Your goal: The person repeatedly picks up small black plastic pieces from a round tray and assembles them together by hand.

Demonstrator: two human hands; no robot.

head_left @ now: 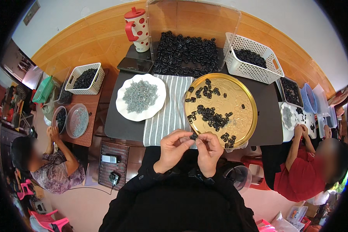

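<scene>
I watched both hands meet just above the near edge of the dark table (116, 123), over the lap of the black-sleeved person wearing the camera. The left hand (173, 149) had its fingers curled in, thumb and forefinger pinched on a small black plastic ring-shaped part (193, 136); the right hand (209, 151) closed on the same piece from the other side, fingertips touching it — so the part sat gripped between the two hands, just beside the near rim of the round gold metal tray (248, 123). That tray carried a loose scatter of the same black pieces (212, 116), thickest toward its middle. Left of the tray lay a grey-and-white striped cloth (167, 116), and partly on it a white scalloped plate (121, 110) heaped with small grey pins (140, 96). Farther back stood a clear plastic bin (189, 15) full of black parts, a white perforated plastic basket (255, 71) holding more to its right, a white mug with red dots and a red lid (138, 29) to its left, and a dark phone (135, 65) lying flat near the mug. Two other people sat at side tables — one at the left (54, 170), one in red at the right (301, 174) — each with hands raised over their own pieces.
</scene>
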